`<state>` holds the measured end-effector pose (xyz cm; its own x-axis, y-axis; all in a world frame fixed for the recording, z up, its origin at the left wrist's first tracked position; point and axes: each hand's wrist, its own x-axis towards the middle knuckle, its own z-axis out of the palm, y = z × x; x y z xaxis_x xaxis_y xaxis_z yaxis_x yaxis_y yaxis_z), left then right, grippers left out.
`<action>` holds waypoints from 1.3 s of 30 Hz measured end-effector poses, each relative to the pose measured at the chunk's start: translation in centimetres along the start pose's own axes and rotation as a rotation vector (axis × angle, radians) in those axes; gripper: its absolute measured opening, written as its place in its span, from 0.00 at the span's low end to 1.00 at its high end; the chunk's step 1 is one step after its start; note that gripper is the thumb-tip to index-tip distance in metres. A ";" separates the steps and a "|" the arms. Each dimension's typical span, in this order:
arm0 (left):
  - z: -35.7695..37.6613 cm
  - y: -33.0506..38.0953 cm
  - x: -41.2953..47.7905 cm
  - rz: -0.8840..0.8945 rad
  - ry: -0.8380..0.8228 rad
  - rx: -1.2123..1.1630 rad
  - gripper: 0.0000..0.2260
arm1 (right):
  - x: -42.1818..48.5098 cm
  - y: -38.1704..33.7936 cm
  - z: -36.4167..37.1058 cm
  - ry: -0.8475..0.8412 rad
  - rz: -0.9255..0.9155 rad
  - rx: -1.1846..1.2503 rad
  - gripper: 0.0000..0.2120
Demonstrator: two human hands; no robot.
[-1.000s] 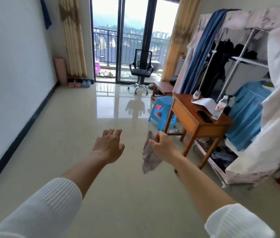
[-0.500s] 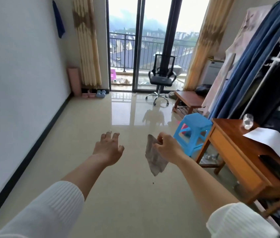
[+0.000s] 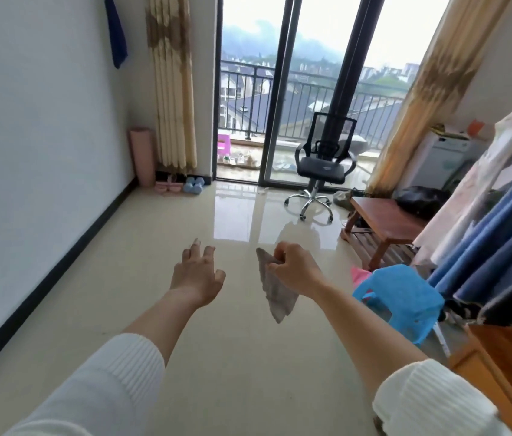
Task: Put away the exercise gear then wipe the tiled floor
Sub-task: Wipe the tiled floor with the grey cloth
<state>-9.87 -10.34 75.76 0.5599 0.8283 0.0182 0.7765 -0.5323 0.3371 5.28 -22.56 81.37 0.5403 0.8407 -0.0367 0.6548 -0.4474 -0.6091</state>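
My right hand [image 3: 295,269] pinches a grey cloth [image 3: 275,291] that hangs down in the air above the glossy beige tiled floor [image 3: 217,357]. My left hand [image 3: 196,273] is stretched out beside it, fingers spread and holding nothing. At the far left corner a rolled pink mat [image 3: 142,157] stands against the wall. Pink dumbbells [image 3: 166,185] and blue dumbbells [image 3: 194,185] lie on the floor next to it, under the curtain.
A black office chair [image 3: 325,166] stands before the balcony door. On the right are a low wooden bench [image 3: 386,220], a blue plastic stool [image 3: 402,302], a wooden desk corner [image 3: 506,366] and a fabric wardrobe with hanging clothes [image 3: 493,247].
The view has swung left and forward: the desk has slid toward the right edge and the balcony door looms closer. Both hands stay outstretched, the right still pinching the cloth.
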 end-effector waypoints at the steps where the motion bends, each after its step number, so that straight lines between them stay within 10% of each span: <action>1: 0.2 0.0 2.7 -0.018 0.015 -0.008 0.24 | 3.0 0.1 0.0 -0.006 -0.005 -0.004 0.02; 24: 5.2 -11.0 64.0 -0.267 0.080 -0.081 0.25 | 71.2 -2.1 8.5 -0.241 -0.026 -0.087 0.13; 39: 9.8 -22.2 89.8 -0.829 0.074 -0.191 0.26 | 107.2 -8.8 19.5 -0.645 -0.219 -0.074 0.13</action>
<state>26.02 74.10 60.67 -0.1930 0.9500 -0.2453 0.8614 0.2838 0.4213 47.12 77.47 67.35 -0.0165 0.9173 -0.3978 0.7601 -0.2470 -0.6010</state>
